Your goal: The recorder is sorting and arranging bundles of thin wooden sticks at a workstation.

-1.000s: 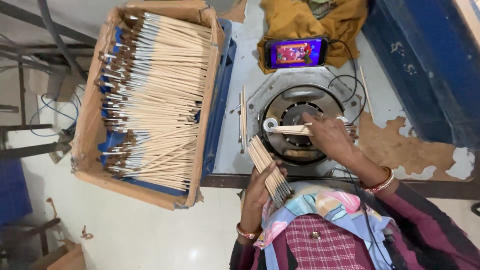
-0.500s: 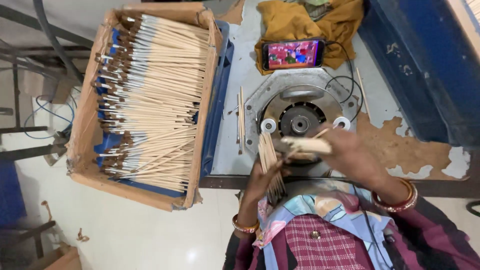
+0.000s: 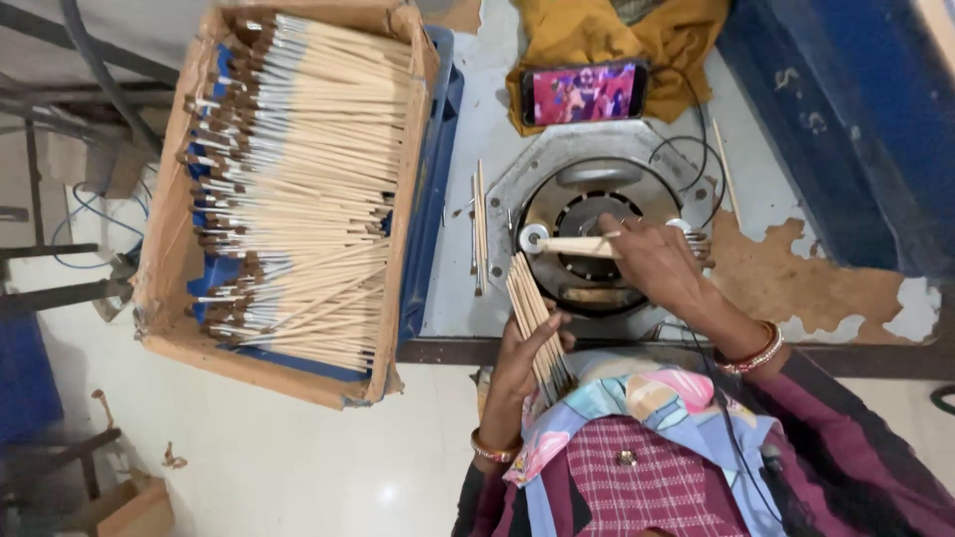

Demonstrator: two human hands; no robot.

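item: left hand (image 3: 525,360), at 6 o'clock of the round machine, fingers curled shut around a bundle of plain wooden sticks (image 3: 537,320), fanned and tilted toward 11 o'clock.

item: right hand (image 3: 659,261), at 3 o'clock of the machine's centre, fingers pinched on a single stick (image 3: 579,245) lying level, its far end touching the small roller (image 3: 533,238) at 9 o'clock of the hub.

item: round metal machine (image 3: 597,195) bolted to the grey bench (image 3: 497,109); a few loose sticks (image 3: 479,227) lie on the bench just beside it at 9 o'clock.

item: cardboard box (image 3: 164,229) of finished sticks with brown and white ends, well apart at 9 o'clock, resting on a blue crate (image 3: 435,169).

item: phone (image 3: 585,92) with lit screen, propped on a yellow cloth (image 3: 617,35) at 12 o'clock of the machine.

step in hand, judged: feeding one stick into the roller while the stock waits in the other hand. next move calls for a steady level push, then drawing a fresh stick from the bundle.

change from half a second ago: the right hand has moved from just over the bundle up to the machine, and the stick now meets the roller; the bundle has stayed clamped in place.
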